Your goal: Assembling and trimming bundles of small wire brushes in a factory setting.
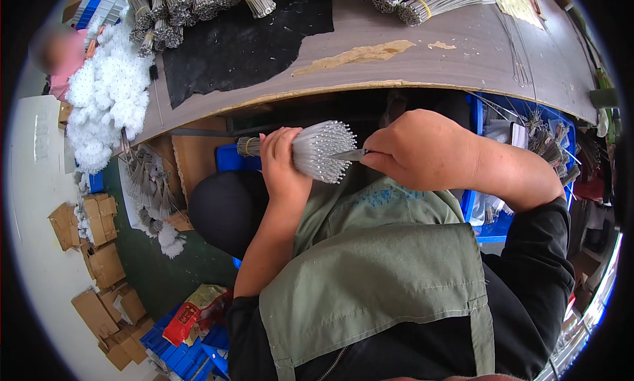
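My left hand [282, 162] is wrapped round a bundle of thin wire brushes [323, 150] held sideways over my lap. Their whitish bristle heads fan out to the right, and the wire ends, tied with a yellow band, stick out left of my fingers. In my closed right hand [419, 150] is a flat, pointed metal blade [350, 155]; its handle is hidden in the fist, so I cannot tell the exact tool. The blade's tip meets the ends of the bristle heads. Below lies the green apron [383, 262] I wear.
Ahead stands a table [409, 57] with a black sheet [244, 51] and banded wire bundles [175, 11]. White brushes [109, 97] are heaped at its left. To the right is a blue crate [492, 229] of wire brushes; cardboard boxes [99, 262] lie left. Another person [63, 54] is far left.
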### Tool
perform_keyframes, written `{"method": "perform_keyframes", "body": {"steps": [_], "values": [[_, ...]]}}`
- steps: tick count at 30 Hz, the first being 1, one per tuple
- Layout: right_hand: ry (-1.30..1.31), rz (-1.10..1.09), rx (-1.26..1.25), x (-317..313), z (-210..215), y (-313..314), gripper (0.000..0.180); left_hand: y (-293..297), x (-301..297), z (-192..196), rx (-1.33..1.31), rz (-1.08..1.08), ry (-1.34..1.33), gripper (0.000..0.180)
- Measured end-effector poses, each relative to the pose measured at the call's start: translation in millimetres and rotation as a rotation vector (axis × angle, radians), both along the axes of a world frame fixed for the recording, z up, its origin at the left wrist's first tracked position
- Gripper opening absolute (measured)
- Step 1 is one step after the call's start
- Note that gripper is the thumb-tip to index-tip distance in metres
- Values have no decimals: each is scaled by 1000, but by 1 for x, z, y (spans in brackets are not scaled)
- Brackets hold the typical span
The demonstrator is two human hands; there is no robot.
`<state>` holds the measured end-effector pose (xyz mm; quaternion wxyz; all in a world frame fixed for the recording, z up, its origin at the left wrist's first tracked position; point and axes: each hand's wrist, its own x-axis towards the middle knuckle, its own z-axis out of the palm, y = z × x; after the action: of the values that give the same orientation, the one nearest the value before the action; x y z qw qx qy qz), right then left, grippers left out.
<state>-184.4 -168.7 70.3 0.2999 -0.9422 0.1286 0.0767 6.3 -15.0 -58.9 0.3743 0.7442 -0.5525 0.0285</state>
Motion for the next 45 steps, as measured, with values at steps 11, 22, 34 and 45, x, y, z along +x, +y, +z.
{"method": "perform_keyframes", "body": {"steps": [11, 22, 34, 45], "values": [[104, 13, 110, 3, 2, -6, 38, -3, -1, 6, 5, -58, -96, 43], [182, 84, -23, 8, -3, -6, 30, -2, -1, 4, 86, -66, -88, 39], [144, 103, -20, 7, -7, -10, 30, -3, 0, 6, 108, -86, -155, 41], [125, 58, -8, 3, -4, -10, 29, -4, -1, 5, 93, -79, -90, 42]]}}
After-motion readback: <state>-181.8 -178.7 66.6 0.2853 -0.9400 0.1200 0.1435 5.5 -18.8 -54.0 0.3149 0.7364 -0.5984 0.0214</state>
